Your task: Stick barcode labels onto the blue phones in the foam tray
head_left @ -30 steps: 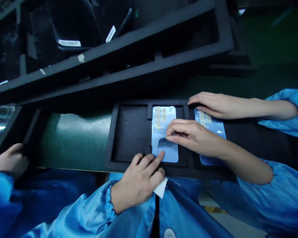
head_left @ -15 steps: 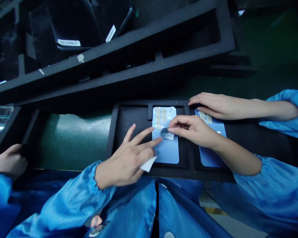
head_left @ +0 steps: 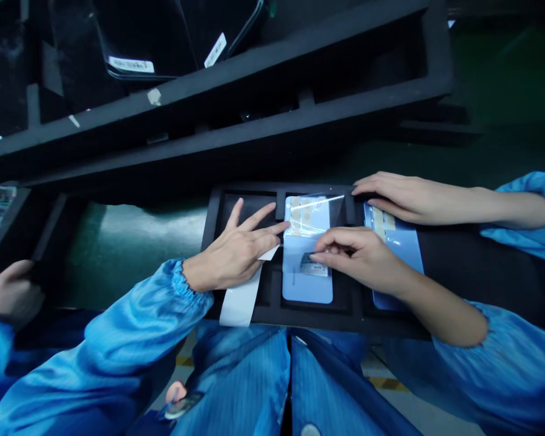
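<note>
From the head view, the left hand reaches in from lower left, fingers spread apart, tips on a clear film — it lies over a blue phone panel in a black foam tray at centre. The right hand comes from the right, fingers together, pinching a small label on the panel.

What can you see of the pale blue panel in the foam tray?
This pale blue, round-cornered panel lies flat in the middle compartment of a black foam tray. Clear film with tan patches covers its upper end; a small dark label sits mid-panel. Left-hand fingertips touch its upper corner; right-hand fingers reach the label.
</note>
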A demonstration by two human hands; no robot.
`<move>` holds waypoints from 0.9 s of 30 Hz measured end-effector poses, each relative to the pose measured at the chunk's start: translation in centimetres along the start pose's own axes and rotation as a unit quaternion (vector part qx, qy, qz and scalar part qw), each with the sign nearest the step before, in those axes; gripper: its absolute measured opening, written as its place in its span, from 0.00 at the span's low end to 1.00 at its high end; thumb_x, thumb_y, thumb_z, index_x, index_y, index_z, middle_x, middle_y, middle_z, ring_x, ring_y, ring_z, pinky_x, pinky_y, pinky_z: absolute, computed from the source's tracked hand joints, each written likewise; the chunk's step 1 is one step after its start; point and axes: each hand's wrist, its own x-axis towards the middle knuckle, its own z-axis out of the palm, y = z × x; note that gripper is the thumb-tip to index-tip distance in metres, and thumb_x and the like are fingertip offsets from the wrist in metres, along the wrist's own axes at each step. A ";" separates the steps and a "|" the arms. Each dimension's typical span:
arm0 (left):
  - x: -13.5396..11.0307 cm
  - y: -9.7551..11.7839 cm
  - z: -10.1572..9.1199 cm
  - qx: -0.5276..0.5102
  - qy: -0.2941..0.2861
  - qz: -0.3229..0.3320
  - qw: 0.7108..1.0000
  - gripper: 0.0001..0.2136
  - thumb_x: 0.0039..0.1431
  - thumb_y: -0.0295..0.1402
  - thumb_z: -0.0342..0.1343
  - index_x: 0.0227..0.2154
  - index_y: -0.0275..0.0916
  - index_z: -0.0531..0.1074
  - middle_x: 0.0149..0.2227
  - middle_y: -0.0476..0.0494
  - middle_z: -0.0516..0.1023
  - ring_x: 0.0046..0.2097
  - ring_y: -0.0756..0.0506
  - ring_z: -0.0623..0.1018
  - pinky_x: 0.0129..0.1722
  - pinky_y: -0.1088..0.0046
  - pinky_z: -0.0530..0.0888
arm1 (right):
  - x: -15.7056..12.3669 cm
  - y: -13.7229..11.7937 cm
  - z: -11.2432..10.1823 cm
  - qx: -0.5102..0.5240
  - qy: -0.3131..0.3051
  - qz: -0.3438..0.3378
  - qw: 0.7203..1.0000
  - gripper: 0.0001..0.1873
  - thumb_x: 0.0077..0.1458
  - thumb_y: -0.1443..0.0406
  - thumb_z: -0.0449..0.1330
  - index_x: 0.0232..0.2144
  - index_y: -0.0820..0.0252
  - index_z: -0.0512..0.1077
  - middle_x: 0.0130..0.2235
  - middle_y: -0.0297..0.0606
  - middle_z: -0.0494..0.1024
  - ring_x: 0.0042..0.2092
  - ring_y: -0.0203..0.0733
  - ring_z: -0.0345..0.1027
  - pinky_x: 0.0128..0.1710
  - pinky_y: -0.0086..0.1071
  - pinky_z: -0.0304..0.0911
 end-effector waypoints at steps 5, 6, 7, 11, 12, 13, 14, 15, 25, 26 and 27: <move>-0.1 -0.1 0.2 -0.001 0.000 -0.010 1.000 0.14 0.60 0.23 0.40 0.46 0.36 0.65 0.63 0.43 0.58 0.67 0.36 0.42 0.58 0.35 0.35 | 0.3 0.6 1.3 -0.093 0.028 -0.058 0.994 0.07 0.58 0.65 0.59 0.29 0.64 0.71 0.23 0.30 0.65 0.22 0.27 0.55 0.23 0.24 0.51; -0.1 -0.1 0.2 -0.001 0.002 -0.010 1.000 0.14 0.60 0.22 0.40 0.45 0.36 0.65 0.63 0.43 0.58 0.66 0.36 0.43 0.58 0.35 0.35 | 0.4 0.7 1.3 -0.111 0.034 -0.070 0.991 0.08 0.58 0.65 0.58 0.29 0.64 0.71 0.23 0.31 0.66 0.22 0.27 0.55 0.23 0.24 0.51; 0.0 0.0 0.2 -0.001 0.004 -0.010 1.000 0.15 0.59 0.21 0.40 0.45 0.36 0.65 0.62 0.42 0.58 0.66 0.35 0.43 0.58 0.35 0.36 | 0.4 0.7 1.3 -0.128 0.038 -0.079 0.988 0.08 0.59 0.66 0.58 0.29 0.64 0.71 0.24 0.31 0.67 0.23 0.28 0.55 0.23 0.25 0.51; 0.0 0.1 0.2 -0.004 0.005 -0.012 1.000 0.17 0.55 0.19 0.41 0.45 0.36 0.65 0.62 0.42 0.59 0.66 0.35 0.44 0.58 0.35 0.36 | 0.3 0.8 1.3 -0.166 0.041 -0.093 0.981 0.07 0.59 0.66 0.57 0.30 0.64 0.70 0.25 0.32 0.68 0.24 0.28 0.58 0.25 0.25 0.52; 0.0 0.1 0.2 -0.005 0.005 -0.014 1.000 0.17 0.54 0.19 0.41 0.45 0.36 0.65 0.62 0.42 0.59 0.66 0.35 0.44 0.58 0.35 0.36 | 0.3 0.9 1.3 -0.168 0.038 -0.091 0.981 0.07 0.60 0.66 0.56 0.30 0.64 0.70 0.26 0.32 0.68 0.25 0.29 0.59 0.25 0.25 0.52; 0.0 0.1 0.2 -0.005 0.005 -0.015 1.000 0.18 0.53 0.18 0.42 0.45 0.36 0.65 0.62 0.42 0.59 0.66 0.35 0.44 0.58 0.35 0.36 | 0.3 1.0 1.3 -0.169 0.036 -0.089 0.981 0.08 0.60 0.66 0.56 0.30 0.64 0.70 0.26 0.32 0.69 0.26 0.29 0.59 0.25 0.25 0.52; 0.0 0.1 0.2 -0.004 0.007 -0.015 1.000 0.18 0.52 0.18 0.42 0.45 0.36 0.65 0.62 0.42 0.59 0.66 0.36 0.45 0.58 0.35 0.36 | 0.3 1.0 1.4 -0.171 0.034 -0.088 0.981 0.09 0.60 0.65 0.56 0.30 0.63 0.70 0.27 0.33 0.69 0.26 0.30 0.60 0.26 0.25 0.52; 0.0 0.1 0.2 -0.003 0.008 -0.016 1.000 0.18 0.52 0.17 0.42 0.45 0.37 0.65 0.62 0.42 0.59 0.66 0.36 0.45 0.58 0.36 0.36 | 0.3 1.1 1.4 -0.171 0.033 -0.086 0.981 0.09 0.61 0.64 0.56 0.30 0.63 0.70 0.27 0.33 0.70 0.26 0.30 0.60 0.26 0.26 0.53; 0.1 0.2 0.3 0.001 -0.003 -0.025 1.000 0.19 0.50 0.17 0.42 0.44 0.37 0.64 0.63 0.44 0.58 0.66 0.36 0.45 0.59 0.37 0.36 | 0.6 1.1 1.2 -0.169 0.015 -0.067 0.983 0.09 0.60 0.65 0.56 0.28 0.63 0.70 0.27 0.33 0.69 0.28 0.31 0.60 0.28 0.26 0.53; 0.0 0.2 0.3 0.001 -0.002 -0.026 1.000 0.19 0.50 0.17 0.42 0.44 0.37 0.64 0.63 0.43 0.58 0.66 0.36 0.45 0.59 0.37 0.36 | 0.6 1.2 1.2 -0.169 0.015 -0.067 0.983 0.09 0.60 0.65 0.56 0.28 0.63 0.70 0.27 0.33 0.69 0.28 0.31 0.61 0.28 0.26 0.53; 0.0 0.2 0.3 0.000 0.000 -0.026 1.000 0.19 0.50 0.17 0.42 0.44 0.37 0.64 0.62 0.43 0.58 0.66 0.36 0.46 0.59 0.37 0.36 | 0.6 1.2 1.2 -0.169 0.015 -0.066 0.983 0.09 0.60 0.65 0.56 0.28 0.63 0.70 0.27 0.33 0.69 0.28 0.31 0.61 0.28 0.26 0.53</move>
